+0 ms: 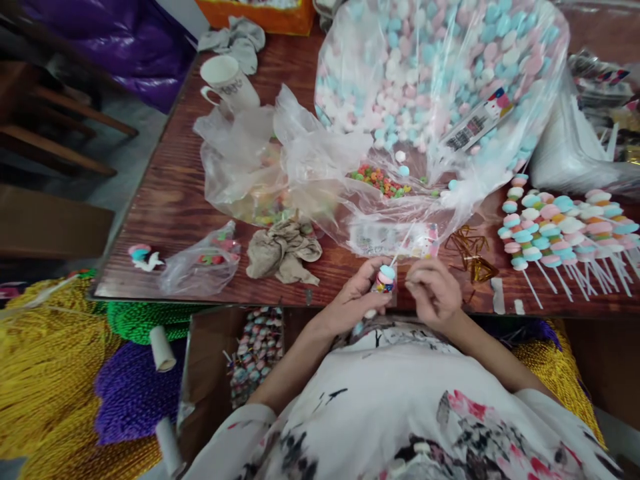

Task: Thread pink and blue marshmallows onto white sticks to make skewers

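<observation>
My left hand [359,297] is closed around a marshmallow skewer [387,272] in a printed clear wrapper, at the table's front edge. The skewer's white stick points up and away from me. Just to the right, my right hand [434,291] has its fingers curled and pinched together; what they hold, if anything, I cannot make out. Gold twist ties [470,252] lie scattered beyond it. Directly ahead of my hands lies a stack of printed clear bags [393,239]. Several finished-looking marshmallow skewers [563,230] lie in a row to the right, sticks towards me.
A large clear bag of pastel marshmallows [440,73] fills the back. Ring-shaped gummies [380,180] spill from plastic. A mug [229,83], a crumpled glove [284,252] and a small bag [203,263] stand left. Below, a cardboard box holds wrapped skewers [257,350].
</observation>
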A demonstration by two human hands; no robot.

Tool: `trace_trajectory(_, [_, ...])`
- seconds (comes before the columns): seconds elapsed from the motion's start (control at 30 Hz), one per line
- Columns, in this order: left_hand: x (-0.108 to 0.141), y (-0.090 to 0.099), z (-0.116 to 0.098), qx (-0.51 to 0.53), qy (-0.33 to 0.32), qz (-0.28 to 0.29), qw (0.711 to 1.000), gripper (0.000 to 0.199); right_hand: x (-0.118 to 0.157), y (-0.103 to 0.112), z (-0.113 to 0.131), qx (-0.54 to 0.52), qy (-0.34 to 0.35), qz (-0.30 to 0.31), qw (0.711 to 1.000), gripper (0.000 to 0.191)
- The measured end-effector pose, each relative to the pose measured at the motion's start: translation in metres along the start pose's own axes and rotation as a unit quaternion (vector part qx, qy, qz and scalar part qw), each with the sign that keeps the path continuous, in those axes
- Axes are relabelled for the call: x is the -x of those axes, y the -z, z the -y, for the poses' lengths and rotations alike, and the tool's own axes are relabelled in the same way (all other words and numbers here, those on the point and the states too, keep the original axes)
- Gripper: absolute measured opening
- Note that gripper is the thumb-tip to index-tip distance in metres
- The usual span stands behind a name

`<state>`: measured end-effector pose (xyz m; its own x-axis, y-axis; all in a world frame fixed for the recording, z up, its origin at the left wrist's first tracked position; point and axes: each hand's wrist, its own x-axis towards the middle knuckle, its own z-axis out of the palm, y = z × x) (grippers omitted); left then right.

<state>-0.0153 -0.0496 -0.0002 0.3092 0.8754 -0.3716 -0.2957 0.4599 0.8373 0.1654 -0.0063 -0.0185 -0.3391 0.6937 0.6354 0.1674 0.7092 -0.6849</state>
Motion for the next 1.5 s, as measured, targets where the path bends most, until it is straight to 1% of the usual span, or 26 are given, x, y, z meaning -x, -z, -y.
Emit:
trace_trajectory(0.03, [0.001, 0.000, -0.001, 0.023, 0.004, 0.000, 1.000, 0.060, -0.001, 0.003, 0.001, -0.004, -0.032, -0.022, 0.999, 0.017])
trace_trajectory(0.07, [0.001, 0.001, -0.002, 0.045, 0.010, -0.004, 0.999, 0.061, -0.001, 0.004, 0.001, -0.006, -0.046, -0.030, 0.998, 0.019])
trace_trajectory(0.1, [0.001, 0.001, -0.003, 0.067, 0.016, -0.011, 0.998, 0.061, -0.001, 0.005, 0.002, -0.005, -0.043, -0.025, 0.999, 0.022])
trace_trajectory(0.17, [-0.001, 0.000, -0.004, 0.105, 0.025, -0.026, 0.994, 0.061, -0.001, 0.002, 0.004, 0.001, -0.013, 0.008, 1.000, 0.029])
trace_trajectory(0.23, [-0.002, -0.001, -0.004, 0.127, 0.024, -0.031, 0.991, 0.061, 0.001, -0.003, 0.003, 0.015, 0.016, 0.023, 0.999, 0.034])
trace_trajectory(0.4, [0.000, -0.001, -0.004, 0.109, -0.002, 0.000, 0.994, 0.071, 0.007, -0.012, -0.004, 0.082, 0.074, 0.021, 0.994, 0.036])
trace_trajectory(0.5, [0.002, -0.002, -0.003, 0.079, -0.043, 0.006, 0.996, 0.079, 0.011, -0.013, -0.006, 0.090, 0.078, 0.019, 0.993, 0.032])
trace_trajectory(0.57, [0.002, -0.003, -0.002, 0.059, -0.072, 0.002, 0.996, 0.083, 0.013, -0.012, -0.006, 0.068, 0.058, 0.025, 0.996, 0.029])
trace_trajectory(0.63, [0.001, -0.004, 0.001, 0.038, -0.092, -0.002, 0.995, 0.088, 0.013, -0.009, -0.004, 0.032, 0.022, 0.023, 0.999, 0.028])
trace_trajectory(0.7, [0.000, -0.003, 0.003, 0.010, -0.106, -0.008, 0.994, 0.091, 0.009, -0.005, -0.003, 0.001, -0.023, -0.001, 1.000, 0.030])
trace_trajectory(0.77, [-0.001, -0.003, 0.006, -0.018, -0.113, -0.013, 0.993, 0.092, 0.001, 0.001, -0.004, -0.025, -0.081, -0.036, 0.996, 0.038])
trace_trajectory(0.87, [-0.001, -0.004, 0.006, -0.047, -0.114, -0.015, 0.992, 0.089, -0.015, 0.009, -0.011, -0.112, -0.186, -0.063, 0.974, 0.058])
trace_trajectory(0.93, [0.000, -0.006, 0.005, -0.051, -0.115, -0.011, 0.992, 0.086, -0.024, 0.011, -0.018, -0.181, -0.228, -0.057, 0.955, 0.069])
trace_trajectory(0.97, [0.000, -0.007, 0.005, -0.047, -0.114, -0.008, 0.992, 0.086, -0.026, 0.011, -0.020, -0.210, -0.239, -0.046, 0.947, 0.071])
trace_trajectory(1.0, [0.001, -0.007, 0.004, -0.041, -0.113, -0.005, 0.993, 0.087, -0.027, 0.010, -0.021, -0.238, -0.252, -0.028, 0.937, 0.067])
trace_trajectory(1.03, [0.001, -0.007, 0.004, -0.033, -0.108, 0.000, 0.994, 0.088, -0.027, 0.009, -0.022, -0.269, -0.268, -0.007, 0.925, 0.058])
trace_trajectory(1.13, [0.001, -0.002, 0.005, -0.025, -0.071, 0.028, 0.997, 0.099, -0.022, 0.004, -0.016, -0.367, -0.321, 0.049, 0.872, 0.016])
trace_trajectory(1.17, [0.001, 0.001, 0.005, -0.029, -0.057, 0.041, 0.997, 0.103, -0.021, 0.003, -0.014, -0.394, -0.329, 0.053, 0.857, 0.010])
trace_trajectory(1.2, [0.000, 0.005, 0.005, -0.037, -0.041, 0.056, 0.997, 0.105, -0.020, 0.002, -0.011, -0.415, -0.329, 0.046, 0.847, 0.009])
trace_trajectory(1.23, [0.000, 0.009, 0.004, -0.049, -0.025, 0.076, 0.996, 0.103, -0.019, 0.002, -0.008, -0.429, -0.322, 0.036, 0.843, 0.009])
trace_trajectory(1.27, [-0.001, 0.013, 0.003, -0.064, -0.007, 0.099, 0.993, 0.095, -0.020, 0.003, -0.006, -0.439, -0.311, 0.029, 0.842, 0.008])
trace_trajectory(1.37, [-0.005, 0.021, 0.001, -0.112, 0.056, 0.186, 0.974, 0.048, -0.023, 0.007, -0.003, -0.446, -0.275, 0.044, 0.850, 0.005])
trace_trajectory(1.4, [-0.007, 0.022, 0.000, -0.124, 0.070, 0.208, 0.968, 0.037, -0.025, 0.009, -0.002, -0.440, -0.263, 0.055, 0.857, 0.003])
trace_trajectory(1.43, [-0.009, 0.022, 0.001, -0.130, 0.080, 0.220, 0.963, 0.031, -0.026, 0.011, -0.002, -0.428, -0.252, 0.064, 0.866, 0.002])
trace_trajectory(1.5, [-0.012, 0.019, 0.004, -0.133, 0.091, 0.216, 0.963, 0.031, -0.029, 0.015, -0.002, -0.382, -0.228, 0.069, 0.893, 0.002])
